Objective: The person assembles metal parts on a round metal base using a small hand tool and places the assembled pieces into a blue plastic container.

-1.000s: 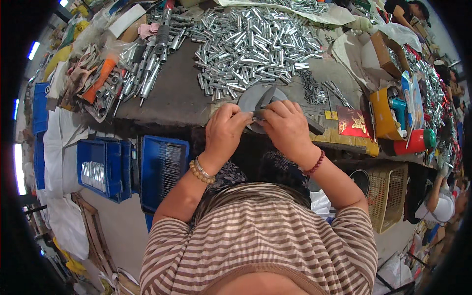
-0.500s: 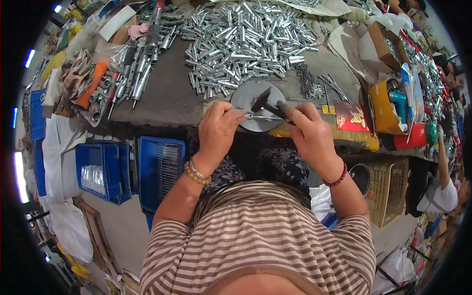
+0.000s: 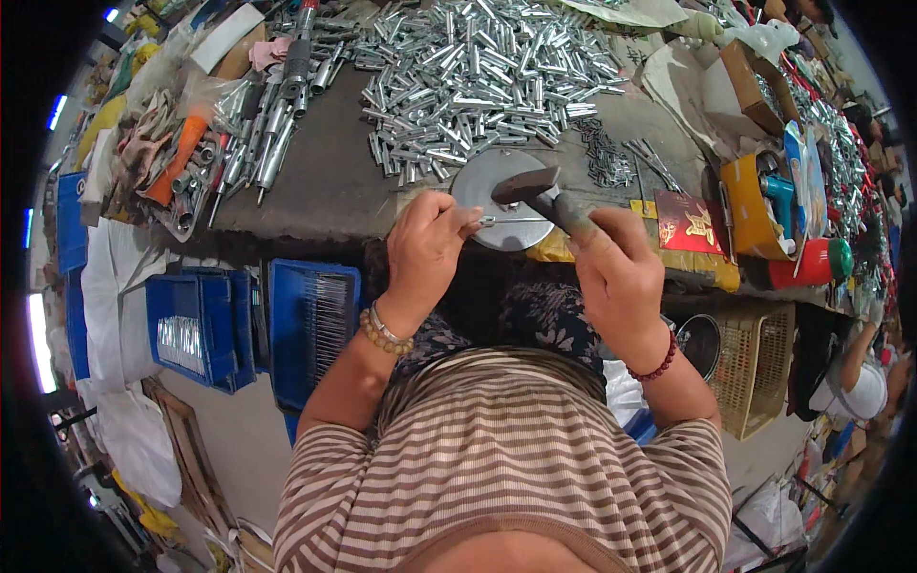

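While the right hand (image 3: 619, 277) grips a hammer (image 3: 543, 196), its head hangs over a round metal block (image 3: 497, 196). The left hand (image 3: 425, 244) pinches a thin metal pin (image 3: 506, 221) there — shiny tubes (image 3: 478, 76) heaped beyond

The person wears a short-sleeved shirt (image 3: 506, 458) with thin horizontal stripes in brown and cream; it fills the picture from 5 o'clock to 7 o'clock. Both forearms are bare. On the left wrist there are 2 bracelets (image 3: 385, 332): 1 of round tan beads and 1 thin silver band. On the right wrist there is 1 bracelet of dark red beads (image 3: 657, 363).
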{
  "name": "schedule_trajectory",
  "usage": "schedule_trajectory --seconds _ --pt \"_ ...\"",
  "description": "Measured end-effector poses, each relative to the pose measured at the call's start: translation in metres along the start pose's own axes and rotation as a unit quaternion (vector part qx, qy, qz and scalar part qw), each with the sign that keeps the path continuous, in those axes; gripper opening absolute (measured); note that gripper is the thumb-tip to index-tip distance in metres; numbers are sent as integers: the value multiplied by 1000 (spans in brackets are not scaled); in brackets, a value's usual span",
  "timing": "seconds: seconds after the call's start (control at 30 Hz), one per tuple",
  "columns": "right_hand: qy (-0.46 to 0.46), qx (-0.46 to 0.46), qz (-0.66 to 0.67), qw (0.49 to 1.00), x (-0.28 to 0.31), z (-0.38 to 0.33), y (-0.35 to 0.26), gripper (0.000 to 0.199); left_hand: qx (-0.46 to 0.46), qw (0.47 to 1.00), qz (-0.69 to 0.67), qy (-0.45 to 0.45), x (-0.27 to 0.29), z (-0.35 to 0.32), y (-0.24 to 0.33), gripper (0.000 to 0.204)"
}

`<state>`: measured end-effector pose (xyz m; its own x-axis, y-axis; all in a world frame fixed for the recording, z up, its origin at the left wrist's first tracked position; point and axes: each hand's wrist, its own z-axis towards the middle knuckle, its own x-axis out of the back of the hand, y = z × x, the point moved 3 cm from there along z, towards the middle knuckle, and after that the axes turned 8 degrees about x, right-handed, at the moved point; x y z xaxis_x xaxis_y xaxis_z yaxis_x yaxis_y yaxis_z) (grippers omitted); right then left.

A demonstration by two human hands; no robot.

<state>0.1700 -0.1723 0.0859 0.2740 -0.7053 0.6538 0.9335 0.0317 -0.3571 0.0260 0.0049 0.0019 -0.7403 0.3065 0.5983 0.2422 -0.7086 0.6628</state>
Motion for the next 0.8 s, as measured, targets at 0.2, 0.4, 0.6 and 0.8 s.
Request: schedule_trajectory --seconds 0.2,0.4,0.6,0.8 --pt "10 10 8 1000 -6 -7 -2 35 4 1000 18 -8 1 -1 0 24" --pt "-111 12 -37 993 -24 -19 1 44 1 1000 17 -9 2 -3 0 18" --pt "-67 0 -10 998 -15 -15 -4 45 -22 1000 7 6 2 -1 5 16" --pt "-116 -44 12 992 -27 -4 19 40 -23 1000 20 -6 1 8 -1 21"
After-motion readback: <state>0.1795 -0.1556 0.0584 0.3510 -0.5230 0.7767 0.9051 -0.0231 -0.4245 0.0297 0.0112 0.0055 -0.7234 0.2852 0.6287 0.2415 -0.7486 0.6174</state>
